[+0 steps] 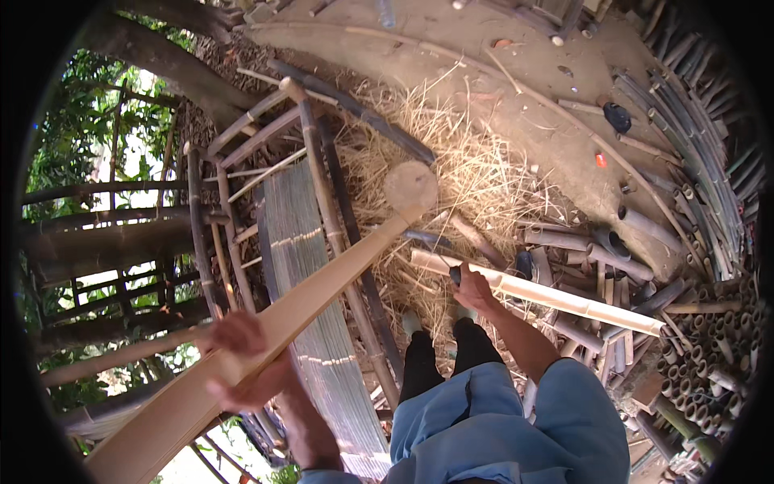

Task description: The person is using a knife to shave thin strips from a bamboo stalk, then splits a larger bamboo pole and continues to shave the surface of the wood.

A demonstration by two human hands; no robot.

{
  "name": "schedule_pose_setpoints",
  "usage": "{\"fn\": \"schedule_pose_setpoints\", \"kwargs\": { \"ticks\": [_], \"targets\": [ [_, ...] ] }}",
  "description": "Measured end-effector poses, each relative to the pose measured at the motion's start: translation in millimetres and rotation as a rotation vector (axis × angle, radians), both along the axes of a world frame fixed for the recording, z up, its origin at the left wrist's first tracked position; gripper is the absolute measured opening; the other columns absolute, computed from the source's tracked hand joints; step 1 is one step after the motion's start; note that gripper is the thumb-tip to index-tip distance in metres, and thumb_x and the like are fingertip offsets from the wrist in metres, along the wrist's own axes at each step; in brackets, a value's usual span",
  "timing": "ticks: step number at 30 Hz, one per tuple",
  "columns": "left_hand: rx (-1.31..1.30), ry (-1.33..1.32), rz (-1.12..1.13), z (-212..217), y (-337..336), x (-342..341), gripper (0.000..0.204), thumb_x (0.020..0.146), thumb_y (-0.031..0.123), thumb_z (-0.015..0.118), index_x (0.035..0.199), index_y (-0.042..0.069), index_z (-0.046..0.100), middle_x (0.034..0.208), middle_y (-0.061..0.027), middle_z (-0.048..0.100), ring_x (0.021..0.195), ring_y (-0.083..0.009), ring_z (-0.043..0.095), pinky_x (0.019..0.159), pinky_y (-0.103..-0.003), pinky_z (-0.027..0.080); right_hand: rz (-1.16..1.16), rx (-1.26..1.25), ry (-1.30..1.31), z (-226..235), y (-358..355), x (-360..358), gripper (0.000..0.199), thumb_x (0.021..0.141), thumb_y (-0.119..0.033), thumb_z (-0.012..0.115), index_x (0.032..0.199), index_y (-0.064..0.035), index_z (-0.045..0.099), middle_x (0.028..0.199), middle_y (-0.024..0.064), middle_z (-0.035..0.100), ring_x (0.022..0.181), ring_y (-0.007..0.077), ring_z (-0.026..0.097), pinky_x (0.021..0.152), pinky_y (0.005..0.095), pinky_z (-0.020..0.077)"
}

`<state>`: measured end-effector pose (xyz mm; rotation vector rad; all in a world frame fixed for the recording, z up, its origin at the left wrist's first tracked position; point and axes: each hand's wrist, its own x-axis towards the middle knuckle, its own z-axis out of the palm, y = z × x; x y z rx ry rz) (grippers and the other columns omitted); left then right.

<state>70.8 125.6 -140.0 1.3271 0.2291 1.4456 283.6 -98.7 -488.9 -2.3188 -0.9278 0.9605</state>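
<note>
— What is the person holding?

— A long bamboo pole (282,323). It is pale and smooth. It runs from the lower left up to the middle, and its round cut end is over the straw (476,177).

— Which hand has it?

— The left hand (242,367). Its grip is closed around the pole, fingers curled over the top and thumb under it. The hand is a bit blurry.

— And the other hand?

— The right hand (472,289) is closed on a dark handle (456,274). I cannot tell what tool it is. The hand is right at a second bamboo pole (548,294), which lies on the ground and points to the right.

— What is near them?

— The person's blue trousers (500,411) and dark socks (443,355) are below the hands. On the left stands a frame of bamboo sticks (258,169) with a mat of thin strips (310,298) hanging on it. On the right lie many cut bamboo pieces (693,323). Far up is bare dirt ground (516,89), and green trees (89,121) show on the left.
</note>
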Motion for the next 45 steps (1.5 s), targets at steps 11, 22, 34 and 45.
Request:
{"fn": "schedule_pose_setpoints", "kwargs": {
  "ticks": [11,22,34,45],
  "targets": [
    [-0.095,0.035,0.207,253.0,-9.2,-230.9,0.073,0.091,0.052,0.051,0.140,0.002,0.030,0.131,-0.0202,0.030,0.118,-0.0318,0.035,0.101,-0.054,0.031,0.345,0.721,-0.184,134.2,3.6,-43.9,0.035,0.085,-0.015,0.067,0.110,0.0013,0.051,0.084,0.0260,0.067,0.078,0.0466,0.068,0.067,0.0539,0.0532],
    [-0.244,0.035,0.537,279.0,1.7,-337.1,0.091,0.094,0.042,0.048,0.160,0.001,0.001,0.166,-0.0272,-0.005,0.151,-0.0488,-0.007,0.119,-0.069,0.004,0.187,0.160,-0.135,100.9,-24.5,-44.6,0.043,0.080,-0.014,0.069,0.118,-0.0014,0.052,0.089,0.0258,0.068,0.086,0.0428,0.068,0.074,0.0523,0.0530],
    [-0.221,0.078,0.429,248.4,38.0,-327.0,0.081,0.088,0.040,0.061,0.142,-0.004,0.021,0.139,-0.0262,0.022,0.130,-0.0418,0.022,0.109,-0.060,0.022,0.180,0.084,-0.139,100.2,-19.6,-26.2,0.037,0.087,-0.013,0.067,0.119,-0.0018,0.052,0.090,0.0248,0.069,0.081,0.0424,0.069,0.068,0.0511,0.0547],
    [-0.176,-0.025,0.350,249.4,51.4,-335.6,0.072,0.082,0.038,0.074,0.124,-0.009,0.041,0.113,-0.0250,0.049,0.109,-0.0352,0.049,0.099,-0.050,0.040,-0.161,-0.316,-0.171,14.3,-116.8,40.3,0.043,0.080,-0.026,0.074,0.108,0.0042,0.064,0.097,0.0264,0.071,0.093,0.0396,0.071,0.081,0.0502,0.0561]
  ]
}}
